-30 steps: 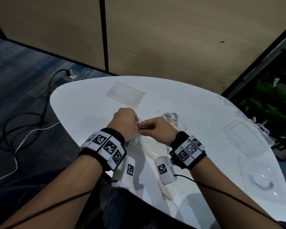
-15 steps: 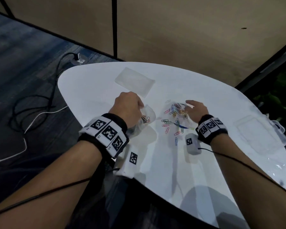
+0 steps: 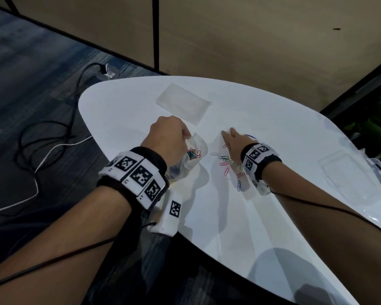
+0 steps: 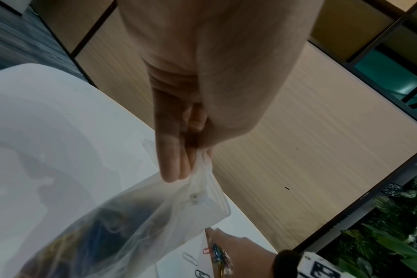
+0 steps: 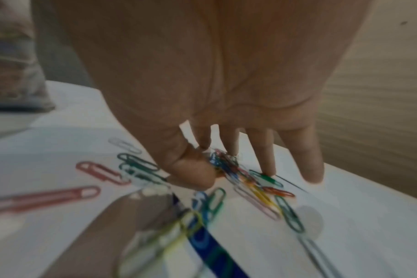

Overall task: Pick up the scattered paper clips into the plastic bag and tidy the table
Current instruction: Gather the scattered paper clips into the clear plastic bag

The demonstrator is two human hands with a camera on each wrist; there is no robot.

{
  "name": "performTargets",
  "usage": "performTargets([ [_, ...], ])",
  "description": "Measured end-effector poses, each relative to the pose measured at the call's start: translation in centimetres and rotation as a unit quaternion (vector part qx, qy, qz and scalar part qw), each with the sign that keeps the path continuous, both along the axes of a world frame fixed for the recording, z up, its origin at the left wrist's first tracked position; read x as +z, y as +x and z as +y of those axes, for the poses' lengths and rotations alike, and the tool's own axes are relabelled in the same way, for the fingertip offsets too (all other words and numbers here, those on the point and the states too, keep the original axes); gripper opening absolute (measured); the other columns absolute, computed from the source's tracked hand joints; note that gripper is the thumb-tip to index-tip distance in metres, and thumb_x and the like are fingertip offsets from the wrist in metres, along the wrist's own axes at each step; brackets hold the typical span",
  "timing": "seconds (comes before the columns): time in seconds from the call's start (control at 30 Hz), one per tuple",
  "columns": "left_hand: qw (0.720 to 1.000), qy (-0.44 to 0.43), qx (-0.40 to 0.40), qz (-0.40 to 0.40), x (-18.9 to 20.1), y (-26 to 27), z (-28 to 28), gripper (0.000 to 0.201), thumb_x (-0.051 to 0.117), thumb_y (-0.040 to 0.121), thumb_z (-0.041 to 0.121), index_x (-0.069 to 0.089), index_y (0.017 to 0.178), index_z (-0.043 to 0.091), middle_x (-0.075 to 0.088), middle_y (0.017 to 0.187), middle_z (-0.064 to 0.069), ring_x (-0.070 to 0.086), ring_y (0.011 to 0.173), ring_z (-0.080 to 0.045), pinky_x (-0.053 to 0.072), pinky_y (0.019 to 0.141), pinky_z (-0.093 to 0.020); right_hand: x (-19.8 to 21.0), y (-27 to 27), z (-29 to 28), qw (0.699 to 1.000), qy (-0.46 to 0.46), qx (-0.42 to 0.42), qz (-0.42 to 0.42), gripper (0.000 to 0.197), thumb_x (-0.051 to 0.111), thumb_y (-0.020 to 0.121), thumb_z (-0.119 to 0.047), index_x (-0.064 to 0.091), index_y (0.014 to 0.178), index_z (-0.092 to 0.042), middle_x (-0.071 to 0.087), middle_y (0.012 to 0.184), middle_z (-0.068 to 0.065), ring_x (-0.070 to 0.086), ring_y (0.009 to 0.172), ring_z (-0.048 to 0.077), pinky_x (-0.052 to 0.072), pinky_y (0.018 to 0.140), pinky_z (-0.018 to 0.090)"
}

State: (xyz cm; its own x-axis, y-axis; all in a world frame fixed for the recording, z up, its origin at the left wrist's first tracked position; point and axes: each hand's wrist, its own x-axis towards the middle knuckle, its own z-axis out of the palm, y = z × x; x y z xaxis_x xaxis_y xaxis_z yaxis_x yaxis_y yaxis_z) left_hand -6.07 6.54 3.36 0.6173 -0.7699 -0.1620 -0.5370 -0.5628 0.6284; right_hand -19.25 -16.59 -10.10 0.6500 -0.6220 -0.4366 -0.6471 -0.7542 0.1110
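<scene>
My left hand [image 3: 169, 135] pinches the rim of a clear plastic bag [image 3: 195, 158] and holds it up just above the white table [image 3: 229, 216]; several coloured clips lie inside it. In the left wrist view my fingertips [image 4: 176, 169] clamp the bag [image 4: 155, 225] at its top edge. My right hand [image 3: 227, 132] is to the right of the bag, low over the scattered paper clips [image 3: 224, 164]. In the right wrist view, thumb and forefinger pinch a small bunch of clips [image 5: 224, 163], while the other fingers [image 5: 310, 165] touch the table. More clips [image 5: 88, 173] lie around.
A flat clear bag [image 3: 183, 102] lies at the table's far side. Clear plastic boxes [image 3: 350, 172] sit at the right edge. Cables [image 3: 42, 139] run over the floor to the left. The table's near edge curves just in front of me.
My right hand has left the bag and gone right to the clip pile, where it now pinches a bunch. The left hand keeps holding the bag, now more open.
</scene>
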Motion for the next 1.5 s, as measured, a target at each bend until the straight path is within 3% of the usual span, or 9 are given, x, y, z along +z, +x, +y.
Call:
performTargets([
  [0.2, 1.0, 0.001, 0.002, -0.002, 0.0, 0.0, 0.3, 0.027, 0.054, 0.093, 0.008, 0.074, 0.105, 0.02, 0.068, 0.118, -0.006, 0.064, 0.108, -0.025, 0.052, 0.092, -0.03, 0.0, -2.2, 1.2, 0.996, -0.071, 0.014, -0.056, 0.025, 0.046, 0.093, -0.004, 0.057, 0.116, -0.005, 0.06, 0.114, 0.014, 0.062, 0.098, 0.032, 0.049, 0.076, 0.034],
  [0.4, 1.0, 0.003, -0.012, -0.003, 0.0, -0.3, -0.2, 0.028, 0.053, 0.092, 0.007, 0.073, 0.106, 0.02, 0.068, 0.117, -0.004, 0.063, 0.109, -0.023, 0.047, 0.088, -0.025, 1.4, -3.7, 0.4, 0.98, -0.039, -0.101, -0.168, 0.021, 0.058, 0.09, -0.006, 0.078, 0.095, -0.012, 0.074, 0.092, 0.007, 0.066, 0.08, 0.023, 0.049, 0.074, 0.019],
  [0.6, 1.0, 0.004, -0.02, -0.008, -0.1, -1.0, -0.9, 0.029, 0.054, 0.091, 0.005, 0.073, 0.106, 0.02, 0.067, 0.119, -0.004, 0.063, 0.11, -0.024, 0.048, 0.088, -0.026, 5.3, -5.0, 1.0, 0.793, 0.197, -0.37, -0.443, 0.009, 0.079, 0.076, -0.007, 0.079, 0.083, -0.013, 0.077, 0.083, 0.005, 0.075, 0.08, 0.022, 0.059, 0.084, 0.032],
  [0.77, 1.0, 0.01, -0.027, -0.011, -0.2, -1.5, -1.5, 0.029, 0.054, 0.091, 0.006, 0.073, 0.108, 0.02, 0.067, 0.121, -0.004, 0.062, 0.112, -0.025, 0.047, 0.09, -0.027, 11.5, -2.8, 6.7, 0.655, 0.481, -0.277, -0.513, 0.016, 0.069, 0.082, 0.006, 0.072, 0.098, 0.004, 0.075, 0.093, 0.014, 0.071, 0.081, 0.024, 0.058, 0.078, 0.025],
  [1.03, 1.0, 0.009, -0.016, -0.008, 0.2, -1.7, -1.6, 0.021, 0.059, 0.09, 0.012, 0.077, 0.1, 0.018, 0.072, 0.106, -0.01, 0.067, 0.097, -0.028, 0.056, 0.086, -0.033, 9.6, 0.2, 11.7, 0.769, 0.38, -0.192, -0.477, 0.01, 0.074, 0.079, -0.006, 0.078, 0.085, -0.011, 0.076, 0.083, 0.016, 0.074, 0.082, 0.031, 0.059, 0.086, 0.042],
  [1.2, 1.0, 0.006, -0.016, -0.007, -0.2, -1.5, -1.6, 0.024, 0.06, 0.09, 0.009, 0.075, 0.107, 0.017, 0.071, 0.114, -0.006, 0.066, 0.105, -0.024, 0.052, 0.087, -0.028, 10.8, 0.8, 12.5, 0.923, 0.233, -0.011, -0.307, 0.02, 0.061, 0.087, -0.008, 0.077, 0.095, -0.015, 0.067, 0.075, -0.003, 0.056, 0.066, 0.007, 0.041, 0.062, 0.015],
  [1.3, 1.0, 0.006, -0.016, -0.009, -0.2, -1.3, -1.6, 0.026, 0.058, 0.09, 0.009, 0.075, 0.107, 0.018, 0.071, 0.114, -0.006, 0.065, 0.105, -0.024, 0.052, 0.087, -0.029, 12.1, 0.9, 12.1, 0.929, 0.225, 0.017, -0.295, 0.023, 0.058, 0.088, -0.009, 0.077, 0.098, -0.019, 0.073, 0.083, -0.004, 0.065, 0.075, 0.008, 0.047, 0.071, 0.018],
  [1.43, 1.0, -0.004, 0.0, -0.012, -0.6, -0.5, -1.2, 0.026, 0.056, 0.09, 0.009, 0.073, 0.106, 0.021, 0.068, 0.118, -0.003, 0.063, 0.109, -0.023, 0.05, 0.088, -0.028, 12.6, -0.1, 8.5, 0.832, 0.342, -0.123, -0.419, 0.02, 0.059, 0.091, -0.002, 0.076, 0.096, -0.011, 0.076, 0.088, 0.009, 0.074, 0.081, 0.022, 0.059, 0.08, 0.03],
  [1.5, 1.0, -0.005, 0.0, -0.009, -0.8, -0.4, -1.0, 0.027, 0.055, 0.091, 0.008, 0.073, 0.106, 0.021, 0.067, 0.119, -0.002, 0.062, 0.11, -0.022, 0.047, 0.086, -0.025, 10.6, -0.6, 5.0, 0.84, 0.27, -0.186, -0.433, 0.021, 0.056, 0.093, -0.005, 0.075, 0.1, -0.014, 0.075, 0.099, 0.011, 0.073, 0.09, 0.025, 0.057, 0.09, 0.038],
])
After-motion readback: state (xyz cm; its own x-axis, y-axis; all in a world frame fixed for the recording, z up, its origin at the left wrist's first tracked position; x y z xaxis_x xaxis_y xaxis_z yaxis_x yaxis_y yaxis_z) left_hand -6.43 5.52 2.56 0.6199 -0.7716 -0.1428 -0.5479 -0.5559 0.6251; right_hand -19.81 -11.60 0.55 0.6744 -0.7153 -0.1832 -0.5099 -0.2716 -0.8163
